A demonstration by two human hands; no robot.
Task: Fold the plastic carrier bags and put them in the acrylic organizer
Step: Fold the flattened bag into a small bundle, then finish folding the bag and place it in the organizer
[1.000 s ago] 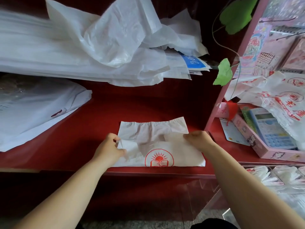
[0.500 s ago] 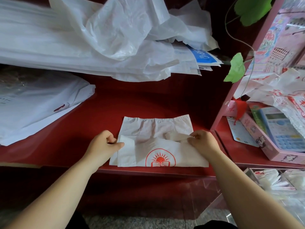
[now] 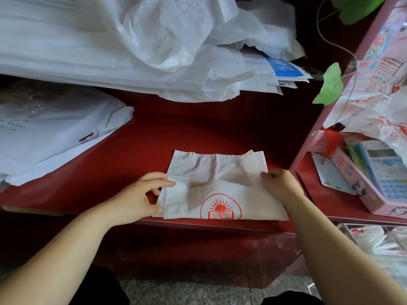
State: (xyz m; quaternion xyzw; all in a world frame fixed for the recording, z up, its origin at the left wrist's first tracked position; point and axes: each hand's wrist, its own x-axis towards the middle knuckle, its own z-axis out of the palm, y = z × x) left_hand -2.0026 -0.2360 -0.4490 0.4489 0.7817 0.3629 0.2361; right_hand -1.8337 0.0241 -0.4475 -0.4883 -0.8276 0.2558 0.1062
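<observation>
Folded white carrier bag (image 3: pixel 222 186), red sun-and-book logo up, lies flat at the front edge of the red shelf (image 3: pixel 220 128). Left hand (image 3: pixel 141 197) is open: index finger rests on the bag's left fold, thumb at its lower left corner. Right hand (image 3: pixel 279 183) has its fingers curled, pinching the bag's right edge. The acrylic organizer (image 3: pixel 345 227) is at lower right below the shelf, with folded bags inside. Calculator (image 3: pixel 387 172) is to the right and a loose plastic bag pile (image 3: pixel 154 40) lies behind.

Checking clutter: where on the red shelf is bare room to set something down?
Bare red shelf lies between the folded bag and the rear bag pile, and between bag and left white stack. Crowded: the right ledge around the calculator.
</observation>
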